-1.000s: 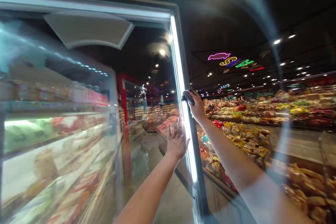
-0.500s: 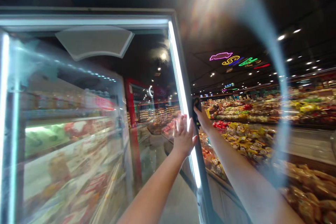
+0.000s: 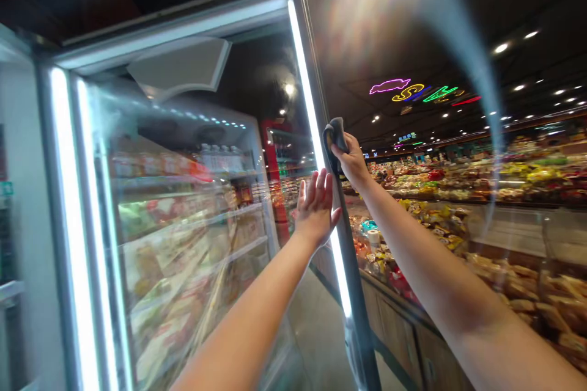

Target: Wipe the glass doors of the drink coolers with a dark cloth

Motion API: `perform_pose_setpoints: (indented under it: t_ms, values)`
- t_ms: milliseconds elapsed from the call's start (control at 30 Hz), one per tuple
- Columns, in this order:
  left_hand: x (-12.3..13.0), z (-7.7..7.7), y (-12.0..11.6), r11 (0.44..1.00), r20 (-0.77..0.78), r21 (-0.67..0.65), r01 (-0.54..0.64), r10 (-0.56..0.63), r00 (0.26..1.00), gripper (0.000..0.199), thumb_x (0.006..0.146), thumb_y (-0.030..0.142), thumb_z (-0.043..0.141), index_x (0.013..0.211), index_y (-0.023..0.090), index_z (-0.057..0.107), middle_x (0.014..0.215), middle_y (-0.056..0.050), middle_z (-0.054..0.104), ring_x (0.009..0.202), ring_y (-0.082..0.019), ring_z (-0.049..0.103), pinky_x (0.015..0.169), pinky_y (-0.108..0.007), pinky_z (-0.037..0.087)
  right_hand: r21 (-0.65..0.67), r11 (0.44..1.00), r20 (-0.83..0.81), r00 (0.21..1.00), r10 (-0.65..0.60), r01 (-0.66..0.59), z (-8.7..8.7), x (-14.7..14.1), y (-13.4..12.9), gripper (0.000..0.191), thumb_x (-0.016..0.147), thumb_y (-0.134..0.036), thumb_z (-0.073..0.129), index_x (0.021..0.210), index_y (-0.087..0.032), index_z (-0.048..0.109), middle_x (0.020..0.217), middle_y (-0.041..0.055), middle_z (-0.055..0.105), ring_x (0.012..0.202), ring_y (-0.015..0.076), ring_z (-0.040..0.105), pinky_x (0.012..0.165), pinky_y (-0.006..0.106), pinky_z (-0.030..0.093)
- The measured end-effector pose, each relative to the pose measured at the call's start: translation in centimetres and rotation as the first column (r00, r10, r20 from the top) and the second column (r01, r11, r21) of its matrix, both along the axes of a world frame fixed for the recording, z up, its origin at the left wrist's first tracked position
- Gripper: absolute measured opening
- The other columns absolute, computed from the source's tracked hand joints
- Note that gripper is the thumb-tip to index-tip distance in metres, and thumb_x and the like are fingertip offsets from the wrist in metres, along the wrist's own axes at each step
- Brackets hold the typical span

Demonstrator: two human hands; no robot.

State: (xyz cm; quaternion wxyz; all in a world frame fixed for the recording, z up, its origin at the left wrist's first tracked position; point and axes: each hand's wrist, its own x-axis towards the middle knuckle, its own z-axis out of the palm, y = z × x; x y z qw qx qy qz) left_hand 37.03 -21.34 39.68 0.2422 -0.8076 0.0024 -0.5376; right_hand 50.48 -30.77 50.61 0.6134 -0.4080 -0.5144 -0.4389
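A glass door [image 3: 257,208] with a dark frame and bright light strips [image 3: 306,85] stands swung out in the middle. My left hand [image 3: 316,204] lies flat against its inner side near the right-hand strip, fingers spread and holding nothing. On the outer side of the frame, my right hand [image 3: 353,159] is closed round a dark grey cloth [image 3: 335,134], which touches the door's edge. The hand is slightly higher than my left hand.
Refrigerated shelves with bottles [image 3: 222,157] and packed goods show through the glass. Beyond the door at right are display counters [image 3: 417,342] heaped with packaged food. Neon signs [image 3: 408,93] hang from the dark ceiling. At far left is a pale cabinet side [image 3: 36,195].
My right hand has moved up along the door's edge with the cloth, which now shows more fully. The door appears at a different angle, and more of the cabinet shows at left.
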Motion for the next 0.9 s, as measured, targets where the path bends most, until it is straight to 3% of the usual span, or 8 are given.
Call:
perform_pose_setpoints:
  t_ms: [200, 267, 333, 533, 600, 767, 833, 900]
  values:
    - [-6.6, -0.9, -3.5, 1.000, 0.016, -0.012, -0.020, 0.020, 1.000, 0.094, 0.098, 0.048, 0.047, 0.162, 0.016, -0.013, 0.172, -0.012, 0.005, 0.159, -0.028, 0.000, 0.130, -0.053, 0.008, -0.018, 0.999, 0.000, 0.999, 0.043, -0.043, -8.3, -6.3, -4.4, 0.034, 0.092, -0.035, 0.061, 0.124, -0.028, 0.070, 0.128, 0.0078, 0.067, 0.124, 0.0263, 0.060, 0.112, 0.049, 0.045]
    - [-8.3, -1.1, -4.7, 0.999, 0.034, -0.045, -0.013, 0.014, 0.999, 0.092, 0.099, 0.046, 0.046, 0.162, 0.016, -0.013, 0.172, -0.012, 0.008, 0.159, -0.028, 0.002, 0.129, -0.053, 0.012, -0.043, 0.998, 0.026, 0.999, 0.045, -0.044, -9.0, -8.4, -5.5, 0.038, 0.093, -0.035, 0.060, 0.129, -0.030, 0.067, 0.134, 0.0072, 0.065, 0.128, 0.0267, 0.058, 0.113, 0.050, 0.044]
    - [-9.9, -1.1, -6.0, 0.997, 0.044, -0.072, -0.014, 0.018, 0.999, 0.090, 0.099, 0.045, 0.044, 0.162, 0.014, -0.012, 0.172, -0.014, 0.009, 0.159, -0.029, 0.004, 0.129, -0.054, 0.015, -0.056, 0.998, 0.059, 0.998, 0.039, -0.036, -7.5, -10.4, -6.2, 0.041, 0.094, -0.034, 0.058, 0.134, -0.032, 0.065, 0.138, 0.0067, 0.063, 0.131, 0.0261, 0.056, 0.115, 0.049, 0.043]
    - [-14.5, 0.8, -9.8, 0.972, 0.069, -0.163, -0.166, 0.180, 0.981, 0.095, 0.098, 0.044, 0.047, 0.160, 0.003, -0.012, 0.171, -0.022, 0.004, 0.158, -0.033, 0.003, 0.128, -0.051, 0.019, 0.036, 0.999, 0.146, 0.989, 0.003, -0.008, 1.4, -16.1, -6.6, 0.044, 0.091, -0.029, 0.060, 0.135, -0.029, 0.064, 0.137, 0.0086, 0.059, 0.128, 0.0245, 0.057, 0.115, 0.044, 0.044]
    - [-16.1, 1.3, -10.7, 0.962, 0.084, -0.169, -0.215, 0.232, 0.969, 0.095, 0.097, 0.039, 0.048, 0.159, 0.000, -0.013, 0.170, -0.024, 0.002, 0.158, -0.033, 0.002, 0.129, -0.051, 0.019, 0.056, 0.998, 0.186, 0.982, 0.003, -0.014, 2.0, -18.3, -7.0, 0.047, 0.092, -0.028, 0.059, 0.139, -0.031, 0.061, 0.135, 0.0078, 0.060, 0.128, 0.0249, 0.057, 0.115, 0.045, 0.044]
    - [-20.5, 1.1, -12.1, 0.959, 0.160, -0.154, -0.240, 0.264, 0.951, 0.092, 0.099, 0.034, 0.044, 0.159, 0.006, -0.020, 0.171, -0.020, 0.002, 0.159, -0.030, 0.004, 0.128, -0.054, 0.021, -0.014, 0.999, 0.302, 0.953, 0.035, -0.033, -0.4, -22.9, -8.6, 0.055, 0.095, -0.023, 0.053, 0.149, -0.034, 0.051, 0.148, 0.0065, 0.054, 0.135, 0.0268, 0.053, 0.115, 0.046, 0.044]
    - [-22.4, 0.8, -12.4, 0.959, 0.183, -0.140, -0.248, 0.271, 0.945, 0.090, 0.098, 0.031, 0.043, 0.159, 0.007, -0.019, 0.171, -0.019, 0.003, 0.158, -0.030, 0.004, 0.128, -0.054, 0.023, -0.019, 0.999, 0.309, 0.950, 0.035, -0.031, 0.9, -24.4, -8.7, 0.053, 0.095, -0.021, 0.053, 0.147, -0.035, 0.054, 0.150, 0.0057, 0.053, 0.136, 0.0276, 0.053, 0.115, 0.047, 0.044]
    - [-24.3, 0.6, -12.8, 0.957, 0.195, -0.118, -0.264, 0.283, 0.939, 0.090, 0.098, 0.028, 0.043, 0.159, 0.006, -0.018, 0.171, -0.020, 0.005, 0.158, -0.030, 0.005, 0.127, -0.055, 0.025, 0.003, 0.999, 0.304, 0.952, 0.049, -0.052, 4.5, -25.9, -8.3, 0.050, 0.096, -0.021, 0.052, 0.144, -0.033, 0.057, 0.149, 0.0063, 0.054, 0.136, 0.0279, 0.053, 0.114, 0.047, 0.046]
